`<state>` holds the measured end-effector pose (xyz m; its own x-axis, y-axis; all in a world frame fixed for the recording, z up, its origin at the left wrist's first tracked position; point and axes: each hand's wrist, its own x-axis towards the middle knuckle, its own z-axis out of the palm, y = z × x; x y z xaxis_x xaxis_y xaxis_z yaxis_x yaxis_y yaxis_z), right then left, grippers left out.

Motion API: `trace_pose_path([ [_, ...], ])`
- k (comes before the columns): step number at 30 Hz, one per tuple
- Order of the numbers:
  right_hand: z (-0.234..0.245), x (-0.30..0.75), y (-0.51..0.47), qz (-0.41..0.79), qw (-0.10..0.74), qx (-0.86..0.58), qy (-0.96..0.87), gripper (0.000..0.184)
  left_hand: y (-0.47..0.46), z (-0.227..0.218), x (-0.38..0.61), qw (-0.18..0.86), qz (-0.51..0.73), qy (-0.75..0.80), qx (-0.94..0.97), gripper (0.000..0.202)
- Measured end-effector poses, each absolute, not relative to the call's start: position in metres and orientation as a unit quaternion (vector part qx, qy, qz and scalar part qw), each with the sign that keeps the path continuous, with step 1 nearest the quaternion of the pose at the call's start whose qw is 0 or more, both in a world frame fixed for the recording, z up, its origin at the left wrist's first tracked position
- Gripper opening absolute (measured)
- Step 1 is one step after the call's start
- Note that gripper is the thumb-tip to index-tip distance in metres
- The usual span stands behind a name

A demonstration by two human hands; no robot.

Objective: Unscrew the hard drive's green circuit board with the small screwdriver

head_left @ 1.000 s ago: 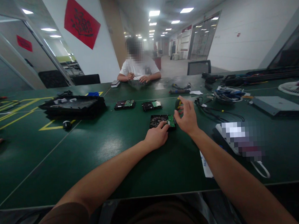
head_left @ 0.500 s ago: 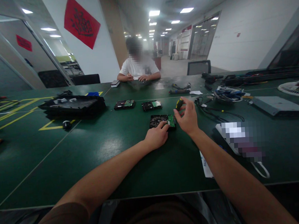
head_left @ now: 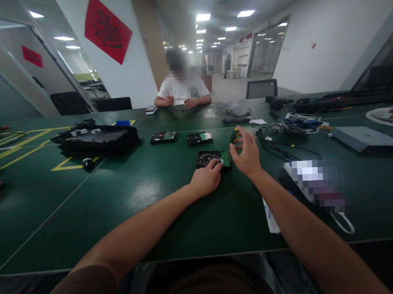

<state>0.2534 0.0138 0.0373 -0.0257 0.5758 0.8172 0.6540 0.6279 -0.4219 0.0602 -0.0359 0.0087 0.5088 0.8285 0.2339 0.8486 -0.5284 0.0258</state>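
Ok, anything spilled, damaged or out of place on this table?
Nothing looks spilled or plainly damaged. The nearest hard drive lies flat under the left hand; the right hand holds a tool handle near it. Only the loose black cables to the right look untidy, sprawled rather than bundled.

From my station I hold the left hand [head_left: 206, 181] low, palm down, and the right hand [head_left: 247, 157] higher (fingers [head_left: 247, 138] curled), both forearms [head_left: 144, 226] extended.

Three hard drives [head_left: 205, 157] and one grey metal box [head_left: 369, 137] are lying on one table [head_left: 154, 223]. One green-and-yellow screwdriver [head_left: 233, 136] is showing, two red posters [head_left: 108, 29] are hanging at left, and one person [head_left: 183, 88] is sitting opposite.
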Motion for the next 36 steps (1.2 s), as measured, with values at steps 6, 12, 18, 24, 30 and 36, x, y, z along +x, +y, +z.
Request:
trace_pose_path([
  [6, 0.0368, 0.2538, 0.0147, -0.035, 0.549, -0.445, -0.707, 0.069, -0.0359, 0.009, 0.0606, 0.041, -0.106, -0.491, -0.864, 0.047],
  [12, 0.0371, 0.254, 0.0147, -0.043, 0.547, -0.431, -0.716, 0.071, -0.0358, 0.0095, 0.0605, 0.04, -0.104, -0.49, -0.865, 0.047],
  [18, 0.0359, 0.2546, 0.0148, -0.032, 0.548, -0.435, -0.714, 0.069, -0.036, 0.0099, 0.0603, 0.041, -0.109, -0.487, -0.865, 0.047],
  [24, 0.0382, 0.2537, 0.013, -0.04, 0.547, -0.438, -0.712, 0.069, -0.036, 0.0089, 0.0597, 0.042, -0.112, -0.484, -0.867, 0.047],
  [30, 0.0391, 0.253, 0.0117, -0.041, 0.544, -0.435, -0.716, 0.07, -0.0355, 0.0084, 0.0601, 0.046, -0.118, -0.48, -0.868, 0.045],
  [36, 0.0383, 0.2537, 0.0122, -0.06, 0.541, -0.442, -0.713, 0.066, -0.0361, 0.0092, 0.0608, 0.043, -0.113, -0.487, -0.865, 0.046],
])
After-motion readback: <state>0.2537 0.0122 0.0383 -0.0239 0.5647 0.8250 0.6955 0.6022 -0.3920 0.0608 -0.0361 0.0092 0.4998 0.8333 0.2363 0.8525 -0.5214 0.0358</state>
